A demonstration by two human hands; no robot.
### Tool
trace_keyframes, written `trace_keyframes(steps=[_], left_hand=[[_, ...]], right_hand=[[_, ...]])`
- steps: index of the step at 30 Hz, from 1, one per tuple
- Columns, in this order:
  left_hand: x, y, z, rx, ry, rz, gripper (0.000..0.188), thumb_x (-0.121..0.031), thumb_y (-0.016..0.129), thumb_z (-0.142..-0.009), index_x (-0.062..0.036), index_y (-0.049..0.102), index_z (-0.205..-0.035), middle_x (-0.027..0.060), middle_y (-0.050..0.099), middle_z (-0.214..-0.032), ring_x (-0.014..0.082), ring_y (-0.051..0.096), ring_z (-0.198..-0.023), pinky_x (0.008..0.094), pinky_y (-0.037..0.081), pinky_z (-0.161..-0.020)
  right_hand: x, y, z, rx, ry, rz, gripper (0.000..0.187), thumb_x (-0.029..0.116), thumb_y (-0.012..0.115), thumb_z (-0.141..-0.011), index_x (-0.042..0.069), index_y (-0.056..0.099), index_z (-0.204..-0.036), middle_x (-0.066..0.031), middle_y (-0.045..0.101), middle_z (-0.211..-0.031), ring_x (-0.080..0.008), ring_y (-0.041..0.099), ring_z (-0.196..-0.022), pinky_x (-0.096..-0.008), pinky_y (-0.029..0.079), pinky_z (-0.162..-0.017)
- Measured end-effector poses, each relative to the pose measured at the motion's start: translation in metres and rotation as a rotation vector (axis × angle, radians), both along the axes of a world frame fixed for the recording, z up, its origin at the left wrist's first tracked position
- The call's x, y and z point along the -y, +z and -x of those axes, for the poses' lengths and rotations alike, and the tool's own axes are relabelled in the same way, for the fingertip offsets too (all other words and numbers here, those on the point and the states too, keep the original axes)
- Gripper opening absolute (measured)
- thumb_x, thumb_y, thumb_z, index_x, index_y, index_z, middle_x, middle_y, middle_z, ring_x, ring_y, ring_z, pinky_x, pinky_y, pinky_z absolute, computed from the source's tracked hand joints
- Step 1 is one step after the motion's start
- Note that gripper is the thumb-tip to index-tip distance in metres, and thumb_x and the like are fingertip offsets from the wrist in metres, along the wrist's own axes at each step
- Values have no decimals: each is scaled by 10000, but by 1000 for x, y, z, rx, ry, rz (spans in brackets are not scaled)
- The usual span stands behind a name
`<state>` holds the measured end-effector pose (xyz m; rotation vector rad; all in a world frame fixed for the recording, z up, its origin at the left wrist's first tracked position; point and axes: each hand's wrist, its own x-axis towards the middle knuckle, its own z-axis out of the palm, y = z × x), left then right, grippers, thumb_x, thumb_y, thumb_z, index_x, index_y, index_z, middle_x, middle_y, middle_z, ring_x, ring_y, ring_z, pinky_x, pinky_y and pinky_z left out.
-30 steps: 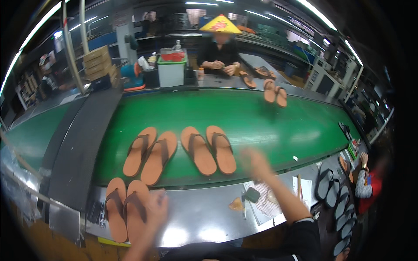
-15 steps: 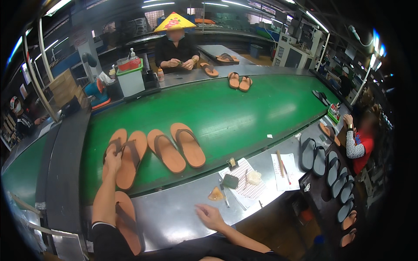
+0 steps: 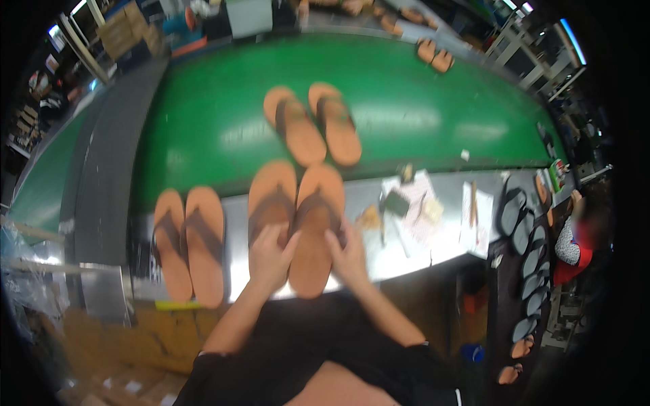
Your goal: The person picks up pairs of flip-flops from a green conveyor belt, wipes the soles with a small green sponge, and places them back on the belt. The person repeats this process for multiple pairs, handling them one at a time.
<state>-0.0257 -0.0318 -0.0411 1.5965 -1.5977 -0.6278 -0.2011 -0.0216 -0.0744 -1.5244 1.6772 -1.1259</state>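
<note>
Two tan flip-flops with brown thong straps lie side by side before me at the table's front edge. My left hand (image 3: 271, 260) is curled over the heel part of the left flip-flop (image 3: 272, 179), its thumb against the right one's edge. My right hand (image 3: 349, 252) grips the outer edge of the right flip-flop (image 3: 311, 260), thumb on top. Motion blurs both hands and hides which fingers are underneath. To their left, a matching pair of flip-flops (image 3: 204, 257) rests on the metal table. Beyond, another tan pair (image 3: 298, 132) sits on the green conveyor belt.
On the metal table (image 3: 399, 260) at right are printed sheets (image 3: 413, 233), a dark green block (image 3: 395, 203), a pale lump (image 3: 432, 210) and an amber piece (image 3: 369, 218). Grey sandals (image 3: 520, 230) line a dark rack. A co-worker (image 3: 575, 237) is at far right.
My left hand has left the strap at the belt's left side. The leftmost pair has come off the belt onto the table edge, with both hands on it. My view has tipped downward.
</note>
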Motion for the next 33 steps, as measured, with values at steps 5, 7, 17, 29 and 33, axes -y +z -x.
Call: trace_keyframes(steps=[5, 7, 17, 29, 33], left_hand=[[-9, -19, -6, 91, -23, -92, 412, -285, 728, -852, 6, 631, -1128, 131, 634, -943, 273, 616, -768, 381, 488, -700], [-3, -18, -11, 76, -67, -141, 461, -290, 733, -848, 10, 608, -1174, 135, 624, -975, 270, 605, -757, 375, 483, -695], [12, -29, -22, -11, -141, -208, 619, -332, 793, -785, 55, 565, -1210, 163, 585, -1035, 267, 565, -862, 353, 467, -756], [22, -8, -6, 220, -148, -286, 824, -450, 850, -687, 77, 531, -1233, 165, 583, -1000, 279, 597, -910, 354, 491, -779], [22, -22, -11, 88, -81, -183, 736, -349, 821, -713, 87, 527, -1228, 178, 581, -992, 287, 597, -898, 358, 494, -766]], right_hand=[[-3, -15, 22, 123, 68, -96, 505, 246, 559, -996, -23, 456, -1410, -233, 602, -1254, -307, 599, -1140, -355, 465, -953], [-3, -18, 29, 152, 90, -81, 501, 247, 513, -1022, -32, 430, -1429, -230, 592, -1294, -285, 585, -1184, -339, 444, -985], [-3, -23, 33, 221, 104, -48, 499, 247, 504, -1032, -35, 424, -1437, -223, 581, -1328, -236, 583, -1177, -320, 448, -969], [4, -11, 29, -315, 98, 129, 755, 299, 770, -832, -4, 422, -1430, -198, 478, -1332, -366, 508, -1206, -394, 454, -976], [1, -22, 29, -259, 86, 73, 801, 302, 809, -791, 13, 425, -1431, -203, 463, -1353, -370, 494, -1231, -416, 445, -1005]])
